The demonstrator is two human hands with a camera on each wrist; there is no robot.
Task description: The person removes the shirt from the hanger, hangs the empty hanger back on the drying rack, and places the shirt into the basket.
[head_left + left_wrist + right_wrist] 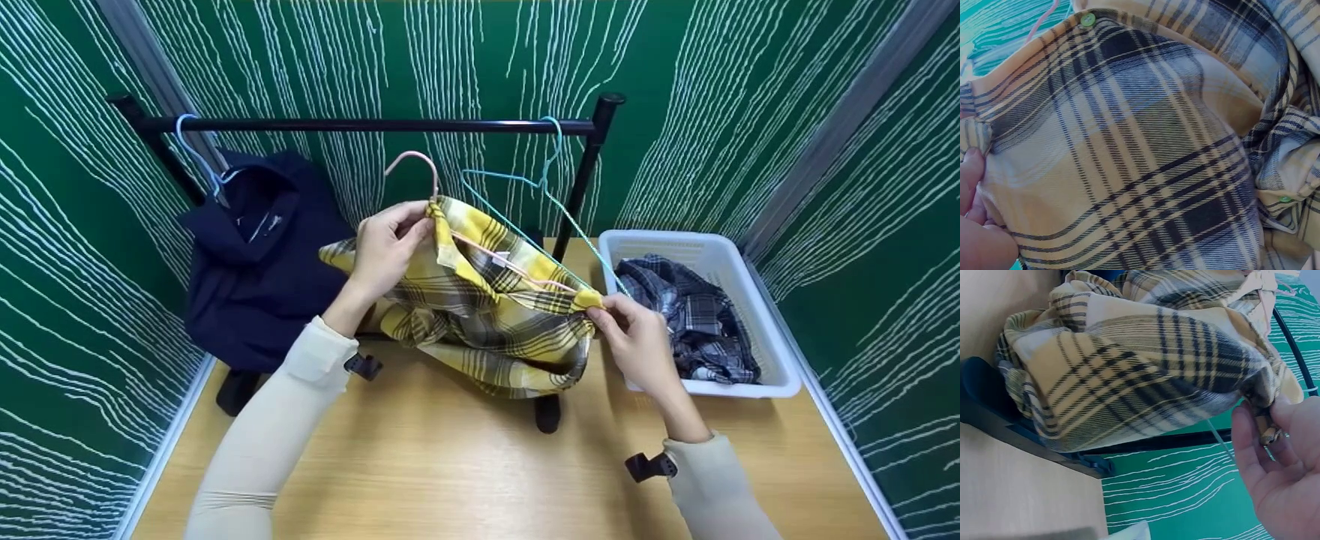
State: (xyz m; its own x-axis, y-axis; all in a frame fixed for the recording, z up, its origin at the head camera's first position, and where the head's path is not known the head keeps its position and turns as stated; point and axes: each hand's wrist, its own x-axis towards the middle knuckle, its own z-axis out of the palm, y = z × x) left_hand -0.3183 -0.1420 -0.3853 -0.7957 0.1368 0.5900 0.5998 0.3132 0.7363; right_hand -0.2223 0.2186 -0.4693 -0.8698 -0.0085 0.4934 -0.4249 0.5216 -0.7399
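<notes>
A yellow plaid shirt (pixel 480 330) is stretched between both hands in front of the rack, a pink hanger (pixel 413 156) inside its open neck with the hook sticking up. My left hand (pixel 384 244) pinches the collar close to that hook. With thumb and fingers my right hand (pixel 637 337) grips the other collar end, lower and further right. In the left wrist view, the shirt (pixel 1129 135) shows a green button along its edge. Bunched cloth lies in the fingers of the right hand (pixel 1280 467) in the right wrist view.
A black rack (pixel 360 125) spans the back. On its left, a dark navy garment (pixel 262 300) hangs from a blue hanger (pixel 196 154); a bare teal hanger (pixel 551 161) hangs at its right end. A white basket (pixel 780 367) holds dark plaid clothing (pixel 694 322) on the wooden table (pixel 465 472).
</notes>
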